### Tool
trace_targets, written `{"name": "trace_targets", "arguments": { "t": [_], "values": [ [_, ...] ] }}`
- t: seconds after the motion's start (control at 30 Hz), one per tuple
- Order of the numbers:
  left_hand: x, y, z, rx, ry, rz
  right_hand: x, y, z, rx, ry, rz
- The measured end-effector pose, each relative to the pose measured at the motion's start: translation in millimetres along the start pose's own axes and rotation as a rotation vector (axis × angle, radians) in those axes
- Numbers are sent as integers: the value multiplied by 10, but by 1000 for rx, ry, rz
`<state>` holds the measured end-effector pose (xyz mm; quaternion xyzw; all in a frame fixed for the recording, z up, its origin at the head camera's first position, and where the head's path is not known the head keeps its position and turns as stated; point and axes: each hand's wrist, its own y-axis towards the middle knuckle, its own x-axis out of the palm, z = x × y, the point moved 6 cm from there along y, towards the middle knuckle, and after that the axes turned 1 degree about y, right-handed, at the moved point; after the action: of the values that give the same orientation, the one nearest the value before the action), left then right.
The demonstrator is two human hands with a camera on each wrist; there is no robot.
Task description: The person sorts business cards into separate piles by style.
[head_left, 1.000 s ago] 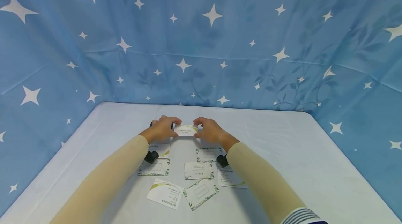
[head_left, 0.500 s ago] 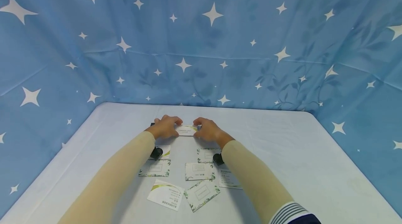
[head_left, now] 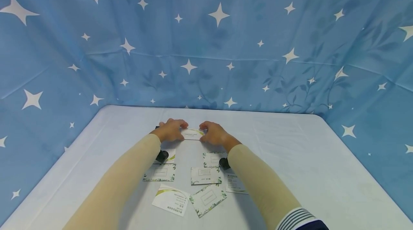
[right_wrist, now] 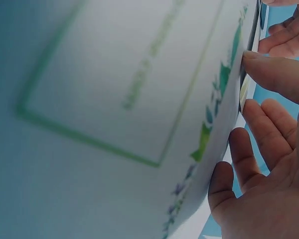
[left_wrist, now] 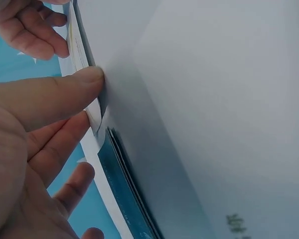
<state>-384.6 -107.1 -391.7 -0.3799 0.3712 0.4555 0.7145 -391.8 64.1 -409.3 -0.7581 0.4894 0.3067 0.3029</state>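
Note:
A white business card (head_left: 192, 134) with a gold-green curve and small print is spanned between both hands near the far part of the table. My left hand (head_left: 170, 129) pinches its left end, thumb on the near edge and fingers on the far edge. At the other end my right hand (head_left: 214, 134) pinches it in the same way. In the left wrist view, the left thumb (left_wrist: 84, 82) presses the card's edge, and a dark blue stack (left_wrist: 127, 184) of thin cards stands just below the fingers. The right wrist view has the right thumb (right_wrist: 266, 69) at the card's edge.
Nearer on the white table (head_left: 290, 158) lie several cards, among them a leaf-bordered card (head_left: 208, 199), a gold-curved card (head_left: 171, 199) and another leaf-bordered card (head_left: 159, 173). A card (head_left: 236, 183) is partly under the right sleeve. A blue star-patterned curtain (head_left: 206, 43) hangs behind.
Both hands keep the card between them. The card and the left hand have shifted slightly right, and the forearms have drawn a little closer together. The loose cards lie as before.

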Motion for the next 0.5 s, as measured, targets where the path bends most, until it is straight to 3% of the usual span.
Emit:
{"name": "trace_targets", "arguments": {
  "t": [0.5],
  "values": [
    [17,-37,44,-25,41,-8,7,-13,18,28,5,20]
  ]
}}
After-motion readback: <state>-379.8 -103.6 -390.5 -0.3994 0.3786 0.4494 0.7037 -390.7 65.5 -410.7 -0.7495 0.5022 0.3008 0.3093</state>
